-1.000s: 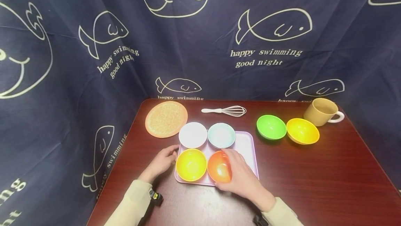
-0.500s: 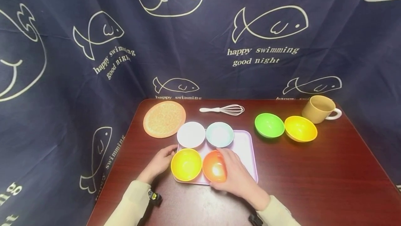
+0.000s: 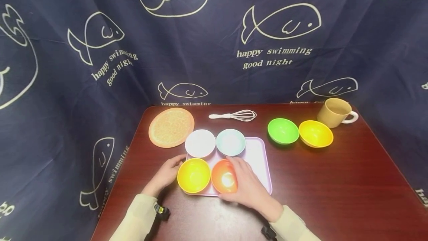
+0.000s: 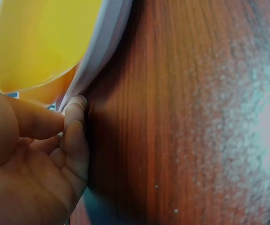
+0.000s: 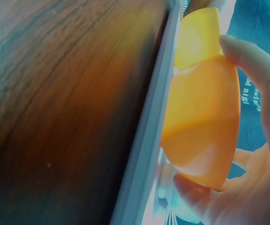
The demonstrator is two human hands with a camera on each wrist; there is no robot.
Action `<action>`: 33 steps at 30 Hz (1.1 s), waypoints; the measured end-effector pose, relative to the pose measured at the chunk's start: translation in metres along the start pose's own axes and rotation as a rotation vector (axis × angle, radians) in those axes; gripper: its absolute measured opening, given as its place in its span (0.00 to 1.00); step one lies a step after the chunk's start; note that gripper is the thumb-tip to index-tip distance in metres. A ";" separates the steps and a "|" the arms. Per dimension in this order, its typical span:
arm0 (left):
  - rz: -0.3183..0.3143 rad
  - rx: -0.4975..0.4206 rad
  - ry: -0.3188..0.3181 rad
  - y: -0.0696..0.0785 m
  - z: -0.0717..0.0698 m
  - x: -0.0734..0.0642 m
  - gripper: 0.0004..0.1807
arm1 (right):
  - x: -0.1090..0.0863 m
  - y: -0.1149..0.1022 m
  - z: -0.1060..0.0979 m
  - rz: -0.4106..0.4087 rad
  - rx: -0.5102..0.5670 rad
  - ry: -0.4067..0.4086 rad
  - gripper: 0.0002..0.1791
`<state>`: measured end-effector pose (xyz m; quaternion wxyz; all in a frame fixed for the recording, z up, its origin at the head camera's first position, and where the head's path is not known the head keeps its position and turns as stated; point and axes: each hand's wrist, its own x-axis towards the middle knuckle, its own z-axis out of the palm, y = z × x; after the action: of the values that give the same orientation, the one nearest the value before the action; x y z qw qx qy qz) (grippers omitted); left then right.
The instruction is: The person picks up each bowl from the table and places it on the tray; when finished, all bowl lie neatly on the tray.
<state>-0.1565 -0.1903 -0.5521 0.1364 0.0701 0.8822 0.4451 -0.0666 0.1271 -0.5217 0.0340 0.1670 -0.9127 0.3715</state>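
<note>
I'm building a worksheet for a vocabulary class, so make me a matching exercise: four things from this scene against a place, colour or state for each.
Things:
1. orange bowl
2. whisk
3. mug
4. green bowl

Descriptions:
A. tan, with a white handle
B. just left of a yellow bowl, off the tray
C. held by the right hand
D. lying beyond the tray's far edge

Pairs: 1-C, 2-D, 3-A, 4-B

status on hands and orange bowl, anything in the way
Right hand gripping orange bowl. Left hand at tray edge. Orange bowl upright, near side. Tray's yellow bowl close on its left.
</note>
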 end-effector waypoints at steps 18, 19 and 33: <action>0.011 -0.010 -0.014 -0.002 -0.001 0.002 0.22 | -0.014 0.122 -0.153 0.103 -0.130 0.322 0.52; 0.009 -0.007 -0.012 -0.002 -0.001 0.001 0.22 | -0.012 0.135 -0.162 0.122 -0.142 0.328 0.53; -0.033 -0.041 -0.016 -0.002 -0.001 -0.002 0.23 | -0.004 0.218 -0.200 0.223 -0.251 0.246 0.68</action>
<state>-0.1551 -0.1928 -0.5533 0.1523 0.0565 0.8729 0.4601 -0.1467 0.4117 -0.5232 0.1245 0.0130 -0.9536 0.2737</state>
